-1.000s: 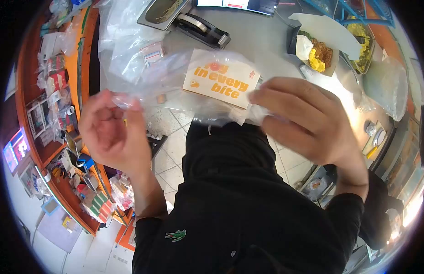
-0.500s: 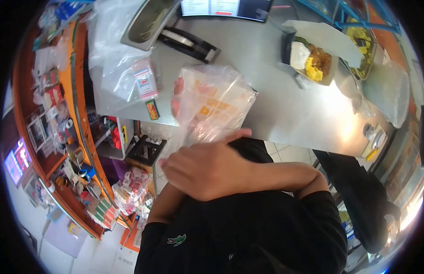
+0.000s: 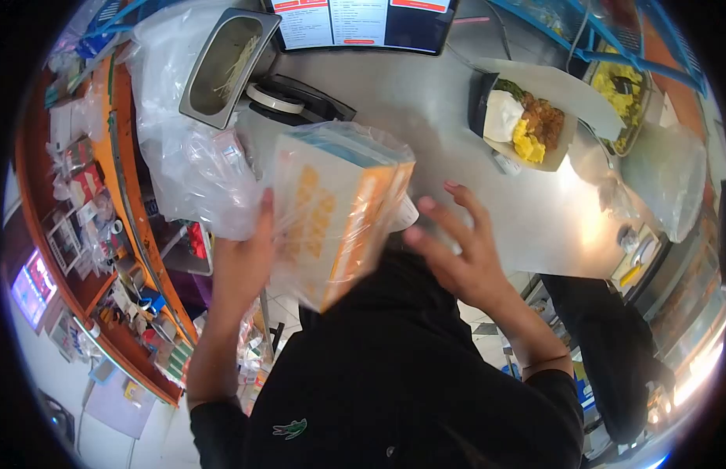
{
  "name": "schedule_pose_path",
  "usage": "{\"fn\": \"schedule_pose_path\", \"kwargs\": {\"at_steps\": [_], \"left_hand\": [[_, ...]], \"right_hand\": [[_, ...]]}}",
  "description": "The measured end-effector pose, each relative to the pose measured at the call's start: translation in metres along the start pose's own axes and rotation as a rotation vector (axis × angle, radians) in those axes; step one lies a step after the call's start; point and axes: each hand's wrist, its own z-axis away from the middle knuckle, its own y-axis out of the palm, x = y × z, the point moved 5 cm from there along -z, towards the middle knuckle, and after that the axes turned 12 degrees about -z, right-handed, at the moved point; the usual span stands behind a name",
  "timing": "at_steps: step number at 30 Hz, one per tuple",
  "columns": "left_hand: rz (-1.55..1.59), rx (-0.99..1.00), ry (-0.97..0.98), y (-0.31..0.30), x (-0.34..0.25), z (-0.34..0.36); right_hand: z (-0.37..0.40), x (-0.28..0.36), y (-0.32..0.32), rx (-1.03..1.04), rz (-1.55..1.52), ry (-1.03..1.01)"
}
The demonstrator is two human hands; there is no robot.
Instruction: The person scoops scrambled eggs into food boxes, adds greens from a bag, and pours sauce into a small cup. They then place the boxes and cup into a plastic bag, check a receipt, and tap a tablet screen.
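A box with orange print [image 3: 324,207], wrapped in a clear plastic bag, is tilted over the near edge of the metal counter [image 3: 433,102]. My left hand [image 3: 247,262] grips its left side, with the fingers partly hidden by the bag. To the right of the box, my right hand [image 3: 464,250] has its fingers spread and slightly blurred, holding nothing. A small white label or paper [image 3: 404,215] shows between the box and that hand.
A steel tray [image 3: 222,70] and a black tape or sealer device [image 3: 296,102] lie behind the box. A screen [image 3: 359,27] stands at the back. An open food box [image 3: 527,125] sits right. Plastic bags [image 3: 175,133] cover the left side. A dark-clothed person's arm or leg [image 3: 601,344] is at right.
The wrapped box has turned and come up nearer, showing its orange side. My hands, crossed before, are now apart on either side of it. The view has shifted slightly.
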Motion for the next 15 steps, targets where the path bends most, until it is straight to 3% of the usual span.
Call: {"fn": "schedule_pose_path", "kwargs": {"at_steps": [2,4,5,7,8,11,12,13,14,15], "left_hand": [[0.489,0.208,-0.477,0.005,0.007,0.023],[0.700,0.384,-0.640,0.009,0.017,0.040],[0.761,0.371,-0.697,0.009,0.015,0.046],[0.874,0.343,-0.812,0.004,0.010,0.058],[0.626,0.338,-0.679,-0.004,0.011,0.056],[-0.091,0.298,-0.257,-0.030,0.021,0.044],[-0.351,0.123,0.065,-0.040,0.016,0.044],[-0.603,-0.056,0.394,-0.047,0.012,0.051],[-0.708,-0.108,0.598,-0.048,0.008,0.055],[-0.812,-0.189,0.799,-0.049,0.005,0.062]], "right_hand": [[0.001,-0.015,0.024,-0.093,-0.169,-0.103],[-0.011,-0.027,0.035,-0.142,-0.417,-0.112],[-0.018,-0.035,0.039,-0.150,-0.583,-0.072],[-0.023,-0.046,0.060,-0.192,-0.608,-0.161],[-0.026,-0.048,0.070,-0.212,-0.650,-0.209],[-0.022,-0.033,0.093,-0.135,-1.014,-0.027],[-0.017,-0.022,0.105,-0.130,-1.120,0.085],[-0.007,-0.019,0.119,0.078,-1.247,0.252],[0.006,-0.014,0.133,0.277,-1.330,0.442],[0.016,-0.010,0.142,0.205,-1.538,0.555]]}}
